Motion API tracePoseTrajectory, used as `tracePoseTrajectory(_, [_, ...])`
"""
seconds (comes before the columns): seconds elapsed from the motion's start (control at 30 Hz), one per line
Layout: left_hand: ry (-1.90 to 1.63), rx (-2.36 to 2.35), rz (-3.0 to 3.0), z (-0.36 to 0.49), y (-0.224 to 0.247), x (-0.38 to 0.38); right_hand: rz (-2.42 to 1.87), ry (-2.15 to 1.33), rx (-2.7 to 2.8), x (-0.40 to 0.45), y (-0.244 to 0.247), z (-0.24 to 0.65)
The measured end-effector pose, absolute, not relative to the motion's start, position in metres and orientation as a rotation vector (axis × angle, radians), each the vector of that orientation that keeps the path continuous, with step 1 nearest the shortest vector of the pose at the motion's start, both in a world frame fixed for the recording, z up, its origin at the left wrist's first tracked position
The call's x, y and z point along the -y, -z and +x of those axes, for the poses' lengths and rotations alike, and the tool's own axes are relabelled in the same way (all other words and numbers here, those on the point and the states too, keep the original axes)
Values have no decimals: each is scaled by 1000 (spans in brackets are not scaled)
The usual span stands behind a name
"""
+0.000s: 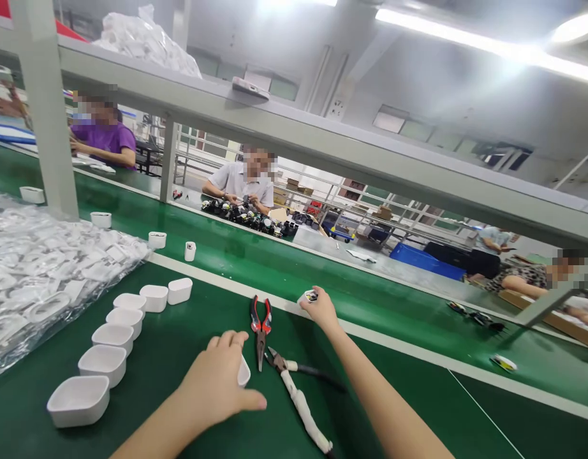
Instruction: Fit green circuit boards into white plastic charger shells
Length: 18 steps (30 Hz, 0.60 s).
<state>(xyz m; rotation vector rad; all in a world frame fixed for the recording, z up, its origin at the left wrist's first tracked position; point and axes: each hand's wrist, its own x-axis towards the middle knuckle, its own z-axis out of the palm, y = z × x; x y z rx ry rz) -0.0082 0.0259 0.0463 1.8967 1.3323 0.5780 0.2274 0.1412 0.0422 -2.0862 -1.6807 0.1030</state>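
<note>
Reaching forward over the white strip [217, 279], the right hand [323, 310] pinches a small cup [307, 297], while the left hand [222, 382], thumb spread, arches over a partly hidden cup [244, 372], whether gripping it unclear, beside the pliers [260, 341].

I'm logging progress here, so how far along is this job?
Likely done: four white cups on the green belt. In hand: the right hand holds a cup with parts inside; the left hand partly covers another cup. Apparently left: seven cups on the near bench.
</note>
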Motion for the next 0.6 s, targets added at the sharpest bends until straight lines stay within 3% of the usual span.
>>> tracePoseTrajectory(0.3, [-517, -1412, 1929, 18, -28, -23, -2226, -142, 1602, -189, -25, 247])
tracePoseTrajectory(0.6, [-608, -1170, 2018, 20, -32, -6, -2335, -361, 1737, -74, -63, 317])
